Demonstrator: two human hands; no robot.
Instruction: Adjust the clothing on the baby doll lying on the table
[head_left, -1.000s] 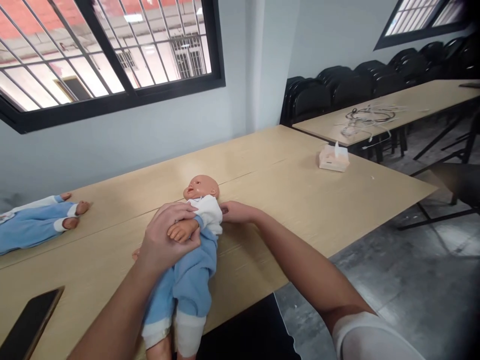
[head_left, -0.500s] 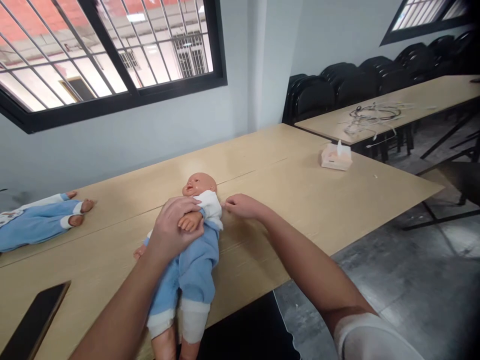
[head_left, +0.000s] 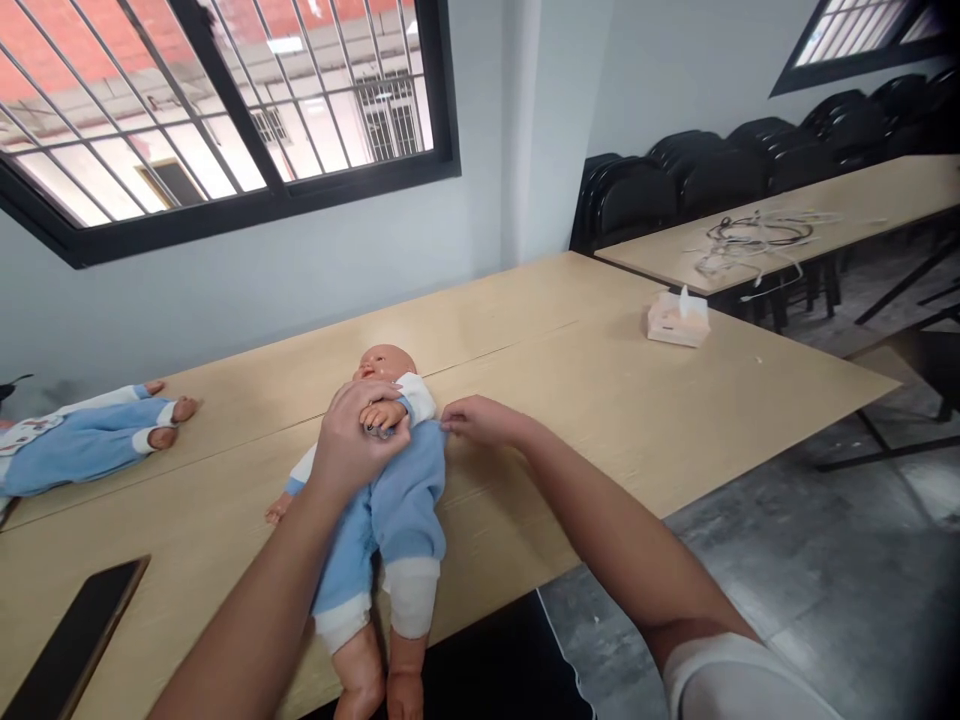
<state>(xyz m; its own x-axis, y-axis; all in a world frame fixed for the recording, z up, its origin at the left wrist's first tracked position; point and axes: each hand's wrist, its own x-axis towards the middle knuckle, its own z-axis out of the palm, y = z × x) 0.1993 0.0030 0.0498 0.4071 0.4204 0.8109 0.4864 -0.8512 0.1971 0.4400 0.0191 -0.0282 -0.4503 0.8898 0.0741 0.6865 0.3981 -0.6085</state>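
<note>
A baby doll [head_left: 388, 358] lies on its back on the wooden table in front of me, in a white top [head_left: 418, 396] and blue trousers [head_left: 409, 490] with white cuffs. Across its chest lies my left hand [head_left: 349, 430], closed around the doll's forearm, whose small hand [head_left: 382, 413] shows above my thumb. At the doll's hip my right hand [head_left: 480, 420] pinches the upper side edge of the trousers. The doll's lower legs hang past the table's near edge, and its other hand [head_left: 279, 508] rests on the tabletop beyond my left forearm.
A second doll [head_left: 90, 440] in similar clothes lies at the left. A dark phone [head_left: 79, 635] is at the near left. A tissue box [head_left: 678, 320] stands at the right. Cables [head_left: 757, 240] lie on another table, with stacked black chairs [head_left: 637, 195] behind it.
My right hand has gone down slightly from beside the white top to the trousers' waist, and the trousers' side now sits higher. The doll has shifted and turned a little.
</note>
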